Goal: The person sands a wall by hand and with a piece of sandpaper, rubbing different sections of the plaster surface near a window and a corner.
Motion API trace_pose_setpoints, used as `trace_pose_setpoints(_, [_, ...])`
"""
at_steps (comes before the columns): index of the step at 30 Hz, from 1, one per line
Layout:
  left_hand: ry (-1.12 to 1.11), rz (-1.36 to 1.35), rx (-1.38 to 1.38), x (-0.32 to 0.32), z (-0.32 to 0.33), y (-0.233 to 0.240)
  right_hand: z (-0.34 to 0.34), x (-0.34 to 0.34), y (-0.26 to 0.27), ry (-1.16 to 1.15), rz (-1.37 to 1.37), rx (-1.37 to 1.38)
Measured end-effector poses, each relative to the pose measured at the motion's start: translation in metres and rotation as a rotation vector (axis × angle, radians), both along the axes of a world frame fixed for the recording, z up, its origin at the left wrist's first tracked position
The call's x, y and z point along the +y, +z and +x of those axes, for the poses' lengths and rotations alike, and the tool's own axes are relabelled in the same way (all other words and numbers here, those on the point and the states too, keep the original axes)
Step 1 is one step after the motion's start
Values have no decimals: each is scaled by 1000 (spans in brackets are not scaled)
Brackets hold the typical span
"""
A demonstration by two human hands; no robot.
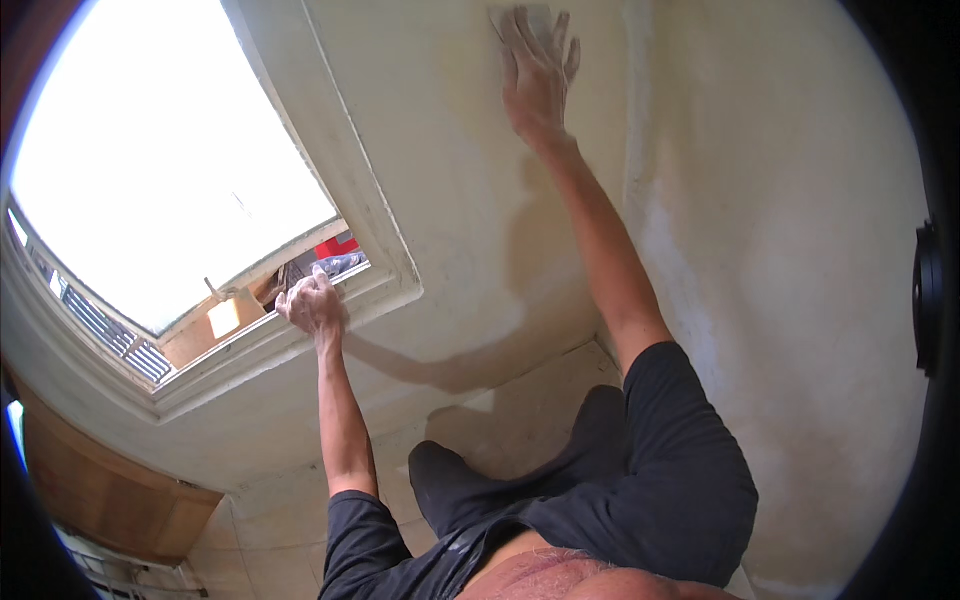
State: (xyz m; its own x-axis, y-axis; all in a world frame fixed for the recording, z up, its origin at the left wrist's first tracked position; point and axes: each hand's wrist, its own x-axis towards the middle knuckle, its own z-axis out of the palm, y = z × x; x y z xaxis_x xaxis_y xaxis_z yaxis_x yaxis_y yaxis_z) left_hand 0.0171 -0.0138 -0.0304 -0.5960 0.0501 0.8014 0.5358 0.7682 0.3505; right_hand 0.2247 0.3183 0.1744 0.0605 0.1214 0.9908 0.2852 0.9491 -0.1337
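Observation:
My right hand (536, 82), dusted white, is raised high and lies with spread fingers over a thin greyish sheet (529, 19), pressing it to the plastered wall (450, 172). The sheet's kind cannot be told; it may be sandpaper. My left hand (311, 300), also coated in white dust, is curled over the inner edge of the window frame (375, 281). Beside its fingers, past the frame's edge, lies a bluish patterned cloth-like thing (337, 264). A pale window panel (180, 157), glaring white, stands above and left of that hand.
A wall corner runs down right of my raised arm, beside a second plastered wall (787, 262). Metal bars (112, 334) show through the window. A brown wooden cabinet (112, 495) hangs at lower left, above a metal rack (127, 574). Tiles (277, 510) cover the lower wall.

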Motion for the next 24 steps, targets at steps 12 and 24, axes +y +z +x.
trace_pose_setpoints(12, [9,17,47,-3,-3,2,-13,-6,63,-20,60,18])
trace_pose_setpoints(24, [13,25,98,-1,-5,-2,-31,-5,96,252,106,28])
